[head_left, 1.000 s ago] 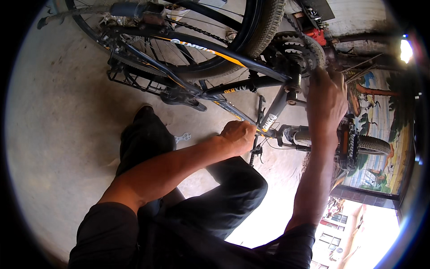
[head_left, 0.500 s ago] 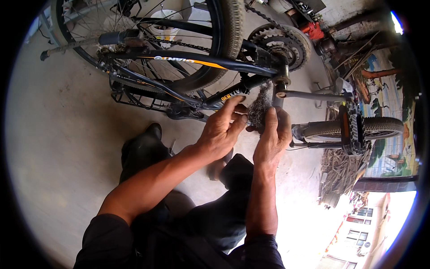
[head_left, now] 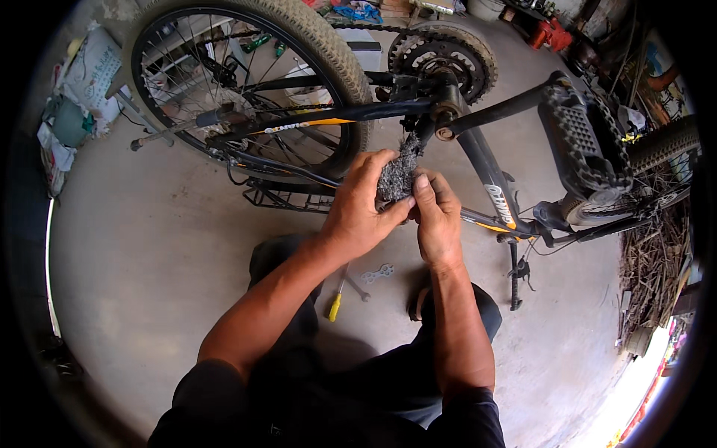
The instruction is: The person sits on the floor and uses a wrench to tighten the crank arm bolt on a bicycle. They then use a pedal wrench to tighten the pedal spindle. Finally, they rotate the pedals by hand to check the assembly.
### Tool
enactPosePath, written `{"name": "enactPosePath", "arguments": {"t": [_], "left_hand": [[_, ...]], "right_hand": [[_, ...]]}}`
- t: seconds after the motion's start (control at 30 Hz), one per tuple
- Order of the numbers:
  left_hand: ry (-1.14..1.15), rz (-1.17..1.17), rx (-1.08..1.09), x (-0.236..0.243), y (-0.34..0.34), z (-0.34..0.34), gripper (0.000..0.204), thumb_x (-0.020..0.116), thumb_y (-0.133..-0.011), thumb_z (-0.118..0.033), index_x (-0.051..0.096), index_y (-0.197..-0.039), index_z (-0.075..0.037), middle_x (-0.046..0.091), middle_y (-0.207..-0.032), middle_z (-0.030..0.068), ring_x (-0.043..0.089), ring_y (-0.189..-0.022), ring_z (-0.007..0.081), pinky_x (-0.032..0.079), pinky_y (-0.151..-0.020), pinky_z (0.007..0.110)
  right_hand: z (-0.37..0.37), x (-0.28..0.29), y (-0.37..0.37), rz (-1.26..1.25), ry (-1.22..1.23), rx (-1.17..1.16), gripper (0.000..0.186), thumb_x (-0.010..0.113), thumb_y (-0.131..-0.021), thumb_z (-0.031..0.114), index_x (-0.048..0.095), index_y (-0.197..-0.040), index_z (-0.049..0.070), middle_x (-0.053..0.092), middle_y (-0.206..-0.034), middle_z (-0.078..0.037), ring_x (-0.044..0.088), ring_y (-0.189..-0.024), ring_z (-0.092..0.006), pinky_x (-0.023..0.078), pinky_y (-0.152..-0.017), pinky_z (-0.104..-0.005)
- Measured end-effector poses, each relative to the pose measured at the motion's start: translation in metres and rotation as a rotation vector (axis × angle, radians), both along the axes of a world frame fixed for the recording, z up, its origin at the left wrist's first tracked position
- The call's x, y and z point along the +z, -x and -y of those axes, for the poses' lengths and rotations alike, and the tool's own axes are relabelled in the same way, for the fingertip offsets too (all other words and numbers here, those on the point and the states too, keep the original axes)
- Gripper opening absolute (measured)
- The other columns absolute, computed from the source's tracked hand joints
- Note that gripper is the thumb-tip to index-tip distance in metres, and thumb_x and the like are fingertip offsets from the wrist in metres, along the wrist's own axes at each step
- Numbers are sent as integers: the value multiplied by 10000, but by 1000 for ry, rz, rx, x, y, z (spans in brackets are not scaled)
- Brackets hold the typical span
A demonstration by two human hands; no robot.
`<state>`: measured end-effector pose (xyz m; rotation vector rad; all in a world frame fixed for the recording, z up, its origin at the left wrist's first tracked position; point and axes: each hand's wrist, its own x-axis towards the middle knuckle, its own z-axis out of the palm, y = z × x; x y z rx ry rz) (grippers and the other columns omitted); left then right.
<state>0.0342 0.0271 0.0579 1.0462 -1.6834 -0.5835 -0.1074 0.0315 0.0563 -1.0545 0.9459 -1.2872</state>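
A grey wad of rag is gripped by both hands just below the crank of an upturned bicycle.

The rag point(head_left: 397, 178) is pinched between the curled fingers of the left hand point(head_left: 358, 213) and the thumb and fingers of the right hand point(head_left: 437, 220). Its long axis runs upward from the fingers towards the crank hub point(head_left: 441, 112), which its top end seems to touch. It is wrapped more fully by the left hand. A yellow-handled screwdriver point(head_left: 336, 299) and a flat wrench point(head_left: 377, 274) are seen on the floor point(head_left: 149, 284) below.

Yellow-handled screwdriver point(head_left: 335, 300) and flat wrench point(head_left: 377, 274) on concrete floor point(head_left: 149, 261); brushwood pile point(head_left: 651, 276) right.
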Motion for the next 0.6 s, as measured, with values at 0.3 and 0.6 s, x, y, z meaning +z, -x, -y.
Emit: {"name": "enactPosePath", "arguments": {"t": [0.3,0.6], "left_hand": [[308,325,200,77,-4,55,458,713,-727,-122,556,-1149,-38,538,-998,171,594,-822,323,503,-719,370],[372,799,101,102,4,116,485,650,-734,-153,567,-1208,-89,521,-1015,196,593,-858,394,500,-749,465]], "right_hand": [[-12,-4,14,-370,-40,89,351,617,-932,295,620,-1081,-23,661,-847,-55,588,-647,-101,482,-571,-234],[-9,-30,16,-667,103,-15,210,652,-896,160,648,-954,-42,591,-640,-77,524,-578,-117,452,-562,-282]]}}
